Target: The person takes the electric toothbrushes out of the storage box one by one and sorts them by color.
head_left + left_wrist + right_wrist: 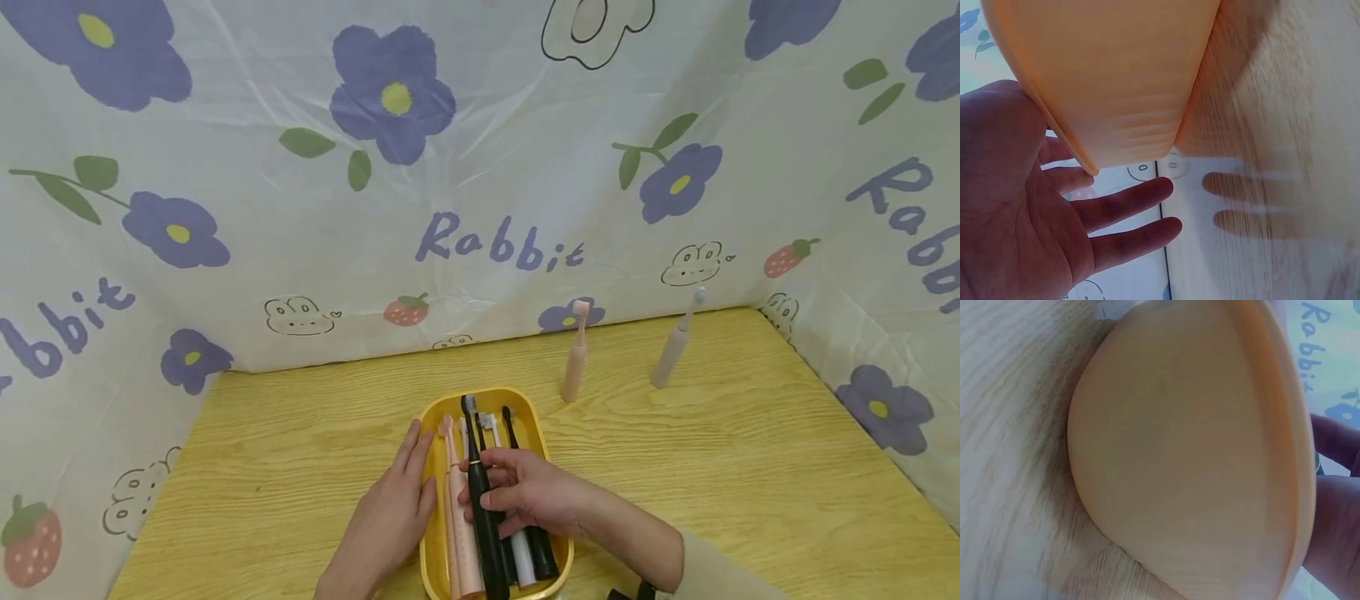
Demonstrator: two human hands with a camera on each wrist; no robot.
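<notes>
A yellow oval tray (525, 402) lies on the wooden table (712, 467) and holds several electric toothbrushes side by side. My right hand (501, 493) reaches over the tray, its fingers and thumb curled round a black toothbrush (475, 450) that lies in the tray with its bristle head pointing away. My left hand (390, 508) rests flat against the tray's left rim, fingers straight. A pink toothbrush (461, 542) lies just left of the black one. The left wrist view shows the tray's outer wall (1116, 81) over my open left palm (1054, 212). The right wrist view is filled by the tray's wall (1179, 456).
Two toothbrushes stand upright behind the tray: a pink one (576, 358) and a beige one (672, 350) further right. A flower-printed cloth (465, 167) walls the table at the back and both sides. A white toothbrush (522, 568) and another black one (542, 554) lie under my right hand.
</notes>
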